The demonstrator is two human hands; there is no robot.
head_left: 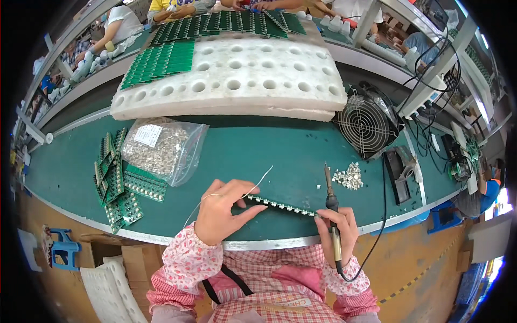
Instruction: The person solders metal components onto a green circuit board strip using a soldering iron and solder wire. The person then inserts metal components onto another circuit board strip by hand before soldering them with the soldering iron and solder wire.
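Here the left hand (221,210) pinches one end of the narrow circuit board (283,206) between thumb and fingers, thin wire (264,176) trailing across it; the right hand (339,226) grips the other end and the soldering iron (332,202) too, tip up! The board spans the hands near the table's (258,229) front edge. Good handling, I'd judge: ends only, board steady, likely-hot tip clear of skin and wire.

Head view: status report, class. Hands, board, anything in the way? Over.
Left hand pinching board, holding wire. Right hand holding iron, at board's right end. Board's middle unobstructed, white parts showing. Pile right of the iron's tip.
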